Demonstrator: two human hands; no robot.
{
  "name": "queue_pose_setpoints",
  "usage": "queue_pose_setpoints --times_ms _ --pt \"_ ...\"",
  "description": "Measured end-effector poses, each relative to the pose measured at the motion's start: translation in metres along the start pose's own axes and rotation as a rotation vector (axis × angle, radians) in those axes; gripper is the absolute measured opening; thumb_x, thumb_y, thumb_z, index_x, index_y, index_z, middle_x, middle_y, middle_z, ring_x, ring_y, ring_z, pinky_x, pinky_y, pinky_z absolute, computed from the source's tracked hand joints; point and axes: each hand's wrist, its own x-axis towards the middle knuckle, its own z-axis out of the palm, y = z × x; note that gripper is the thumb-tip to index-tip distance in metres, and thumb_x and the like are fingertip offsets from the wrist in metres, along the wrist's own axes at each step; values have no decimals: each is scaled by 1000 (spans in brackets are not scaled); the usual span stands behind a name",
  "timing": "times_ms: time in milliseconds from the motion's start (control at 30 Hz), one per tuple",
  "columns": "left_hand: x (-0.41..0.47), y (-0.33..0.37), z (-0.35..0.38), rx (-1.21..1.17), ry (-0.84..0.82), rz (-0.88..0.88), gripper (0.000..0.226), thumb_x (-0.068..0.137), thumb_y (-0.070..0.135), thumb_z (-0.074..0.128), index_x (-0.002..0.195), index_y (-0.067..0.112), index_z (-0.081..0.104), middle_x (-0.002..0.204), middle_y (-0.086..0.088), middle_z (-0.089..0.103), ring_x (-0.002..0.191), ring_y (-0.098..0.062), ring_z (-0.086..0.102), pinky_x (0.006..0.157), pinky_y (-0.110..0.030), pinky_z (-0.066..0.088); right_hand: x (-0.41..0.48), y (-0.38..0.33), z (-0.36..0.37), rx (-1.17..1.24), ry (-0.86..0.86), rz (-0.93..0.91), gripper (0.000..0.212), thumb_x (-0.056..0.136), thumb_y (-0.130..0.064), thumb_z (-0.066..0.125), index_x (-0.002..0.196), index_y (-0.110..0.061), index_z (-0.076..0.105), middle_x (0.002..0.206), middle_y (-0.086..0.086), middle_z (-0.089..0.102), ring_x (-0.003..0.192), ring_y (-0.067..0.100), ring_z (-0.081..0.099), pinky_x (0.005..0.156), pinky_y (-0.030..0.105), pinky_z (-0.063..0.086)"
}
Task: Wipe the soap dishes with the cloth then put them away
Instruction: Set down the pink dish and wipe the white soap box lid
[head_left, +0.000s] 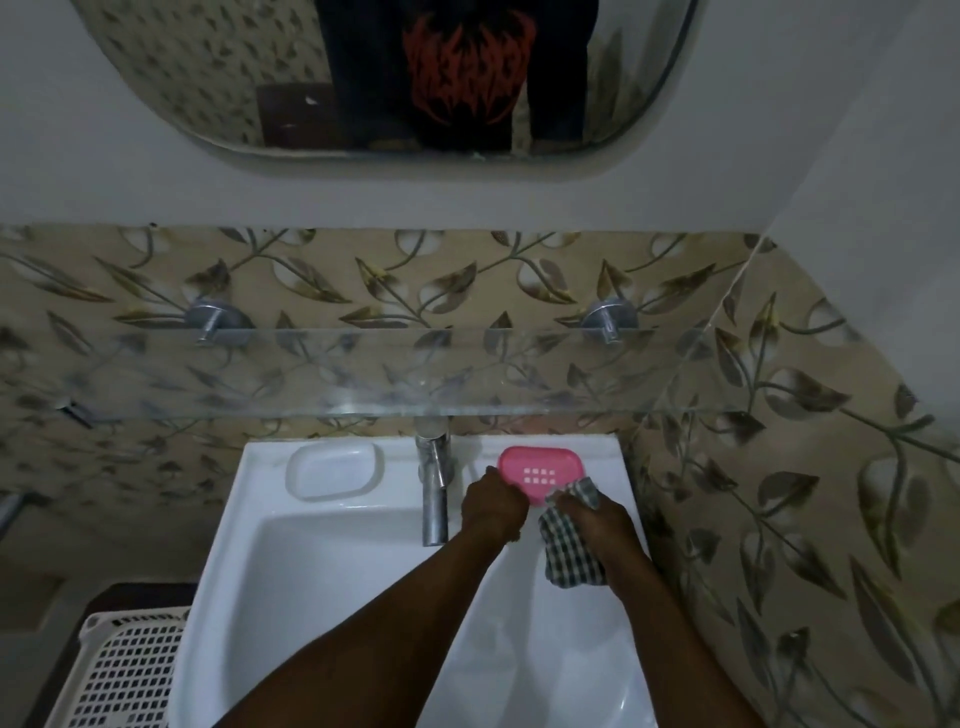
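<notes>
A pink soap dish (540, 467) with a grid of small holes sits at the back right of the white sink (332, 561). My left hand (493, 509) grips the pink dish at its near left edge. My right hand (597, 514) holds a checked cloth (569, 540) bunched against the dish's near right corner, with the cloth hanging down over the basin. A white soap dish (333, 469) lies on the sink's back left ledge, untouched.
A chrome tap (434, 483) stands between the two dishes. A glass shelf (363, 379) on two metal brackets runs above the sink. A mirror (384, 78) hangs higher up. A white perforated basket (124, 670) sits at the lower left. Leaf-patterned tiles cover the right wall.
</notes>
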Motion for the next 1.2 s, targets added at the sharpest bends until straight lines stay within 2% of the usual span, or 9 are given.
queue_pose_setpoints --times_ms 67,133,300,467,667,800,967,1100,1200 --pt "-4 4 -3 -144 -11 -63 44 89 18 61 128 5 45 118 -12 66 82 -26 71 51 -25 55 -4 -4 -1 52 -3 -5 32 85 -38 70 100 -10 64 78 5 68 69 21 68 72 32 54" --pt "-15 7 -12 -273 -49 -85 56 90 24 60 137 5 38 125 -14 62 90 -29 71 71 -36 61 -13 -9 -2 119 4 1 26 90 -33 66 103 -12 57 76 2 58 67 17 59 71 31 46" --pt "-77 -9 -47 -491 -128 114 25 97 28 52 112 11 62 100 -12 70 70 -25 73 65 -33 62 -50 -7 1 228 55 -119 23 88 -34 69 101 -17 60 84 2 66 71 16 62 57 26 44" --pt "-104 -75 -97 -503 274 229 21 95 19 54 82 14 70 70 -3 71 52 -13 66 46 -20 48 -85 26 27 303 -10 -79 52 66 -47 85 96 -8 71 96 9 74 90 32 69 89 45 53" --pt "-37 -164 -148 -205 710 -86 27 89 45 50 86 21 60 68 -4 70 68 -24 69 71 -31 54 -132 48 64 310 -110 -52 12 78 -20 80 87 -12 79 83 10 77 86 30 73 92 49 54" --pt "3 -195 -169 -198 648 -216 45 79 52 48 106 17 56 81 -12 72 71 -31 70 75 -38 57 -154 53 75 402 -142 -50 15 78 -11 78 90 -2 77 87 26 73 83 43 71 87 57 54" --pt "11 -203 -180 -196 496 -136 25 88 32 56 94 9 62 70 -8 72 42 -20 66 59 -27 57 -166 56 71 427 -138 -54 17 77 -10 76 91 -1 76 88 28 72 81 46 70 86 61 53" --pt "10 -205 -184 -147 478 -89 21 82 15 54 72 3 67 50 -8 67 43 -18 67 68 -36 60 -178 50 60 400 -106 -123 14 80 -5 73 93 1 74 82 25 73 70 36 73 61 38 61" --pt "-1 -208 -184 -123 509 -36 14 79 21 58 77 10 66 55 -7 69 49 -20 68 69 -35 59 -181 49 55 388 -71 -119 10 85 -5 70 92 -1 74 80 20 75 66 27 73 53 28 58"
